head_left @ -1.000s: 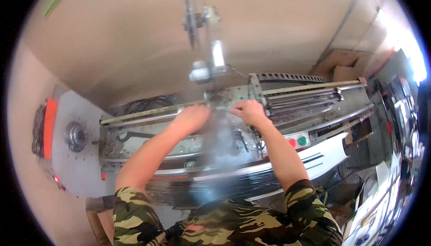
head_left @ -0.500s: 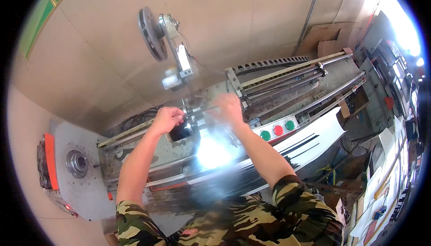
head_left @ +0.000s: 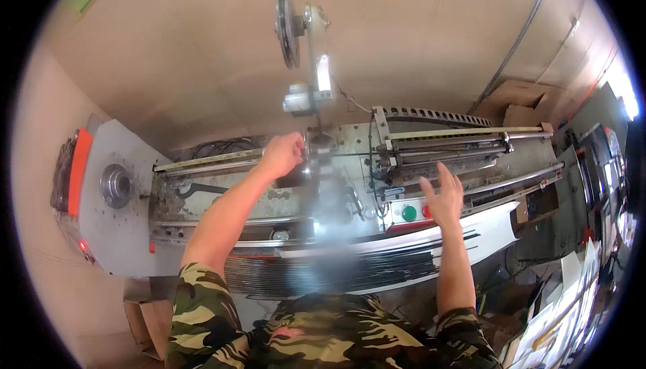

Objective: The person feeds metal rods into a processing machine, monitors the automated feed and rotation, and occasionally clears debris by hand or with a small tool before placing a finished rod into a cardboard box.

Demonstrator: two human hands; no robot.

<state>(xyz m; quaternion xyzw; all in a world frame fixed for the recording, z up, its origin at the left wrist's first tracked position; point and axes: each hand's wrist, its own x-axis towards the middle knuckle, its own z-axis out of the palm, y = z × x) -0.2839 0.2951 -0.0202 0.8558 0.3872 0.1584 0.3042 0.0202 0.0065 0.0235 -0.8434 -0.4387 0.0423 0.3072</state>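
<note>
My left hand [head_left: 282,155] is closed beside the carriage of a long machine [head_left: 269,199], its fingers curled in; what they hold, if anything, is hidden. A thin dark rod [head_left: 351,155] runs rightward from near that hand, level with the rails. Over the control panel [head_left: 396,222] hovers my right hand [head_left: 444,197], fingers spread and nothing in them. It partly covers a red button [head_left: 425,211], and a green button [head_left: 409,213] shows to its left. A hazy bright smear blurs the middle of the machine.
Many thin black rods [head_left: 377,268] lie along the machine's front, partly over a white sheet [head_left: 494,229]. A wheel on an arm [head_left: 288,29] rises at the back. At left stands a grey housing with a round chuck [head_left: 117,186]. A wrench [head_left: 202,188] rests on the bed.
My right hand has moved right and down, away from the carriage to above the buttons, and its fingers have spread. My left hand stays by the carriage. The whole view has turned and shifted.
</note>
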